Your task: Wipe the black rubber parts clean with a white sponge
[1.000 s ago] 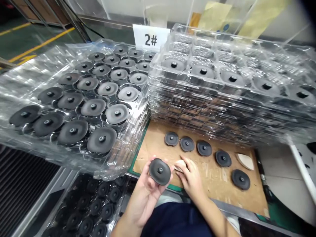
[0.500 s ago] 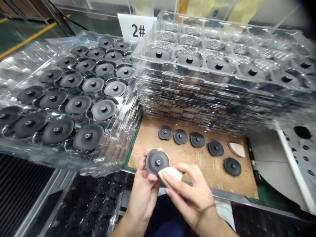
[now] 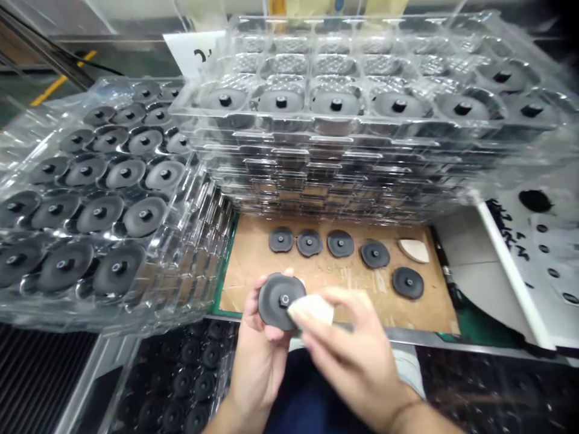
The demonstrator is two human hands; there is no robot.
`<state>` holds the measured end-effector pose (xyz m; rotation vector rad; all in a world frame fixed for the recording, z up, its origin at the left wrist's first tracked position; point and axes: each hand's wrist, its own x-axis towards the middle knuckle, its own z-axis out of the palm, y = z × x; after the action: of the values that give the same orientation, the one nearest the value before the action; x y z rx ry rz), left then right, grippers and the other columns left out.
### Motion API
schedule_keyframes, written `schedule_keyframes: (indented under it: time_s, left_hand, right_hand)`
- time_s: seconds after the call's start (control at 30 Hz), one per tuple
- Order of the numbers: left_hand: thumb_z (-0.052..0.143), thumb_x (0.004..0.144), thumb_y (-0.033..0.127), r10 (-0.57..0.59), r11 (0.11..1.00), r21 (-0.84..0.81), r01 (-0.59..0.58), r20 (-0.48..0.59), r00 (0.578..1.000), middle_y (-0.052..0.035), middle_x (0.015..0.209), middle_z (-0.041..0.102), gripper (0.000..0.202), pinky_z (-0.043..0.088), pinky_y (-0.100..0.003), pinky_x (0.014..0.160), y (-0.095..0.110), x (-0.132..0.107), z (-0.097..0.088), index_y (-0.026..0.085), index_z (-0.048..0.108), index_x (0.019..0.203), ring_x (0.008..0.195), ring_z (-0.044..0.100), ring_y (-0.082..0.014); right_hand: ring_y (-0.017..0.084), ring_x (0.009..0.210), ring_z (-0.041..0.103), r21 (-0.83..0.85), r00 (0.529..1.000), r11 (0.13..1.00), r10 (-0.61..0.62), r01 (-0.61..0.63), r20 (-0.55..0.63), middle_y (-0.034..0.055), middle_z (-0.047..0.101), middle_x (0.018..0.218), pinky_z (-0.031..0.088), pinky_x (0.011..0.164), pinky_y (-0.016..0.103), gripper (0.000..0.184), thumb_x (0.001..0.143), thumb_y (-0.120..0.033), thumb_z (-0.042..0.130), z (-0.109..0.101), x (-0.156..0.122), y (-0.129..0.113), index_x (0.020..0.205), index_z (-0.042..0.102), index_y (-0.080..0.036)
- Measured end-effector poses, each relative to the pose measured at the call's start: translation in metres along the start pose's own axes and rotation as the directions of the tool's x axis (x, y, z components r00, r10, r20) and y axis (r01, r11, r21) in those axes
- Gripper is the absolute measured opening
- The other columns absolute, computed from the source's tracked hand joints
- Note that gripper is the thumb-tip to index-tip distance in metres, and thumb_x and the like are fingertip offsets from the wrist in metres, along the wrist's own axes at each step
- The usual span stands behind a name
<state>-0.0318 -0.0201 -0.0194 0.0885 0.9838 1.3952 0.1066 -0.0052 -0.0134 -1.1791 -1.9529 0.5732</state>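
My left hand (image 3: 265,349) grips a round black disc (image 3: 271,293) by its rim, with the raised centre stud facing up. In my right hand (image 3: 350,343) is a cream wedge-shaped sponge pad (image 3: 319,308), pinched between thumb and fingers. The pad's pointed end lies against the disc's right side, close to the stud. Beyond my hands, several like discs (image 3: 341,243) lie in a curved row on a brown cardboard sheet (image 3: 362,288). A second cream wedge pad (image 3: 414,250) rests at the sheet's right, above the last disc (image 3: 408,283).
Tall stacks of clear plastic trays (image 3: 316,144) stand behind the cardboard. More tray stacks (image 3: 190,223) filled with discs rise on the left. A white sign (image 3: 192,53) stands at the back. To the right is a white panel with holes (image 3: 538,241). Lower left, another tray holds discs (image 3: 183,383).
The camera view has turned to the right, so the surroundings shift left. The sponge pad has moved slightly up the disc, nearer its stud. Both hands keep their holds.
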Motion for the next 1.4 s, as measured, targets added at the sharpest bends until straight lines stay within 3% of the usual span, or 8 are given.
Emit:
schedule_keyframes:
  time_s: [0.37,0.53,0.73,0.87,1.0,1.2,1.33,1.4]
  left_hand:
    - [0.087,0.048,0.022,-0.021,0.997,0.077,0.019,0.025,0.999,0.0001,0.111,0.071,0.055,0.054,-0.024,0.082,-0.01,0.001,0.017,0.034,0.066,0.097,0.104,0.065,-0.0211]
    - [0.086,0.052,0.025,-0.007,0.996,0.084,0.002,0.057,0.998,-0.0039,0.108,0.072,0.053,0.053,-0.024,0.084,-0.017,0.002,0.025,0.029,0.066,0.1,0.102,0.066,-0.0189]
    - [0.082,0.057,0.015,-0.061,0.989,0.132,0.061,-0.011,0.998,-0.0008,0.105,0.071,0.05,0.055,-0.018,0.072,-0.019,0.001,0.033,0.03,0.064,0.1,0.09,0.068,-0.0153]
    - [0.086,0.046,0.012,-0.061,0.987,0.146,0.068,-0.054,0.997,0.0025,0.094,0.071,0.058,0.054,-0.016,0.071,-0.021,0.002,0.032,0.029,0.066,0.098,0.084,0.068,-0.0132]
    - [0.082,0.056,0.016,-0.063,0.979,0.19,0.069,-0.041,0.997,-0.0004,0.106,0.07,0.053,0.055,-0.025,0.08,-0.021,0.002,0.032,0.031,0.063,0.103,0.093,0.067,-0.0188]
    - [0.078,0.065,0.028,0.06,0.968,0.237,-0.077,0.079,0.995,-0.0028,0.122,0.064,0.056,0.055,-0.024,0.076,-0.015,0.007,0.04,0.035,0.057,0.116,0.105,0.063,-0.0225]
    - [0.079,0.063,0.034,0.043,0.981,0.18,-0.066,0.125,0.991,-0.0024,0.118,0.066,0.054,0.051,-0.03,0.09,-0.013,0.01,0.041,0.034,0.06,0.114,0.111,0.061,-0.0236]
    - [0.078,0.064,0.034,0.031,0.984,0.17,-0.05,0.115,0.993,-0.0037,0.119,0.066,0.054,0.049,-0.032,0.094,-0.013,0.012,0.039,0.033,0.06,0.115,0.111,0.061,-0.0236]
  right_hand:
    - [0.02,0.092,0.055,0.074,0.999,0.997,-0.009,0.013,-0.046,0.0094,0.061,0.102,0.051,0.077,0.034,0.027,0.083,-0.013,0.057,-0.017,-0.004,0.01,0.106,0.07,-0.02]
    - [0.021,0.099,0.055,0.02,0.984,0.992,0.126,-0.125,-0.122,0.0062,0.063,0.106,0.048,0.085,0.04,0.027,0.088,-0.02,0.055,-0.025,0.008,0.028,0.111,0.068,-0.027]
    - [0.021,0.095,0.054,0.07,1.0,0.998,-0.001,0.002,-0.015,0.01,0.062,0.11,0.05,0.078,0.038,0.028,0.089,-0.017,0.05,-0.029,0.01,0.007,0.109,0.069,-0.021]
    - [0.021,0.093,0.053,0.068,1.0,0.998,0.007,-0.005,-0.03,0.0104,0.062,0.106,0.049,0.079,0.039,0.028,0.09,-0.018,0.05,-0.026,0.008,0.009,0.11,0.068,-0.02]
    - [0.02,0.097,0.053,0.129,0.998,0.991,0.052,-0.046,-0.044,0.009,0.06,0.111,0.049,0.081,0.037,0.029,0.088,-0.016,0.052,-0.025,-0.002,0.012,0.113,0.066,-0.022]
    - [0.021,0.098,0.055,0.19,0.997,0.982,0.018,-0.002,-0.081,0.0096,0.062,0.109,0.049,0.083,0.038,0.025,0.087,-0.018,0.055,-0.027,0.002,0.014,0.107,0.069,-0.021]
    - [0.02,0.1,0.058,0.384,0.968,0.9,0.245,-0.205,-0.057,0.0059,0.065,0.107,0.048,0.088,0.035,0.026,0.086,-0.022,0.057,-0.027,-0.016,0.027,0.109,0.069,-0.027]
    - [0.02,0.093,0.062,0.544,0.853,0.699,0.518,-0.464,0.063,0.005,0.068,0.099,0.05,0.083,0.033,0.022,0.085,-0.035,0.058,-0.024,-0.036,0.041,0.102,0.071,-0.027]
